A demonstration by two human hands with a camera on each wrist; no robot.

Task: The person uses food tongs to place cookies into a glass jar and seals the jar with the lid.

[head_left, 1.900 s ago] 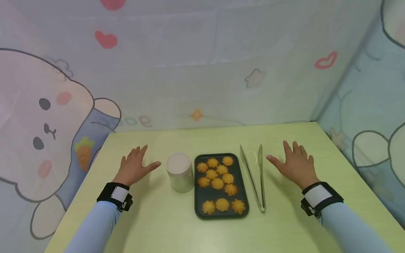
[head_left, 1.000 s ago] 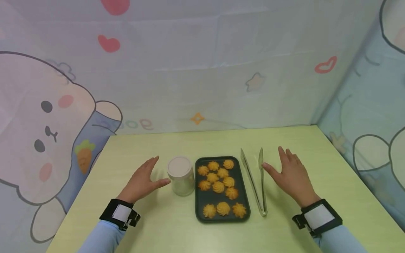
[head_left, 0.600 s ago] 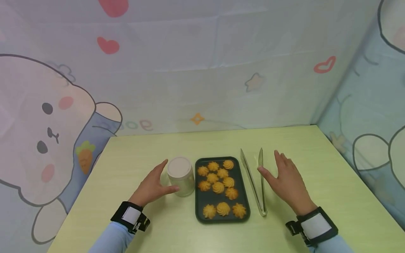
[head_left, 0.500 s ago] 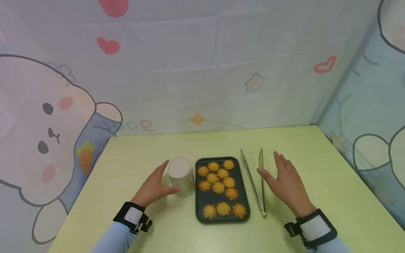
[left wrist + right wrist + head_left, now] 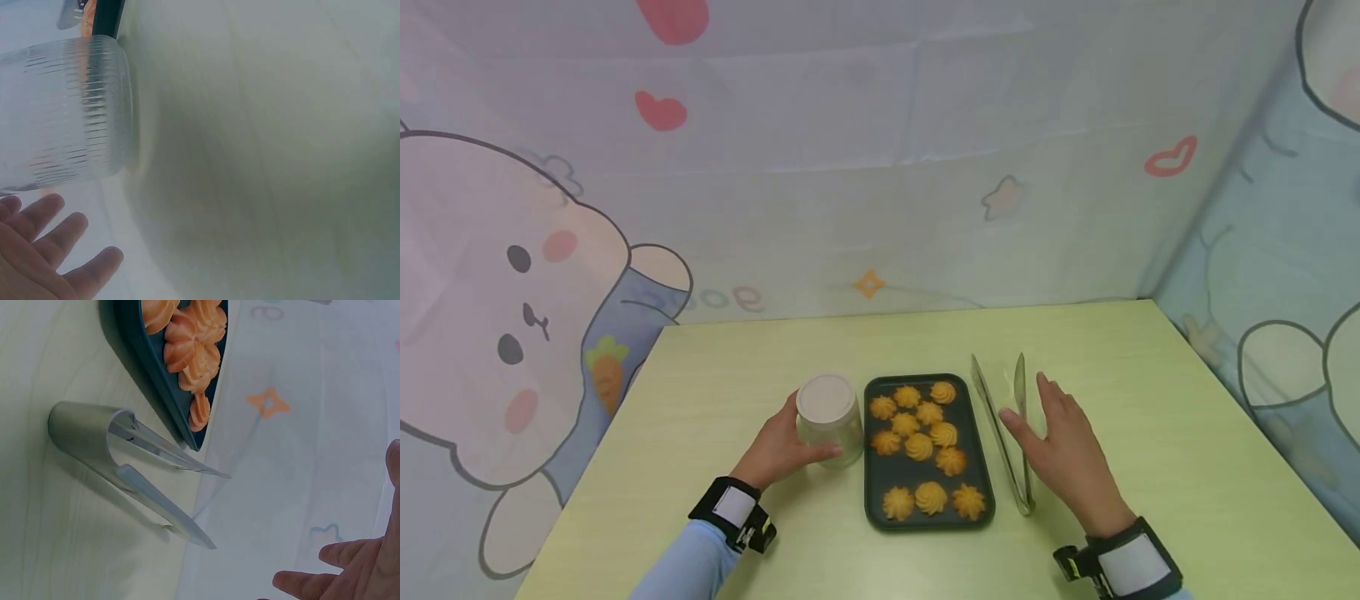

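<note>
A yellowy-green table (image 5: 715, 362) lies under the fingers (image 5: 784, 414). Past them hangs a cloth (image 5: 850, 108) with red hearts (image 5: 661, 111). Left of them is a big drawn white animal (image 5: 475, 308).

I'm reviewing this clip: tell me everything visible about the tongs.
The tongs look like plain silvery metal, with two long, slim arms joined by a rounded bend and narrowing at the tips. They lie on the table, spread in a narrow V, bend toward the person, tips pointing away, just right of the tray. The right grip partly covers one arm in the head view, but the right wrist view shows a gap, so they appear unheld.
</note>
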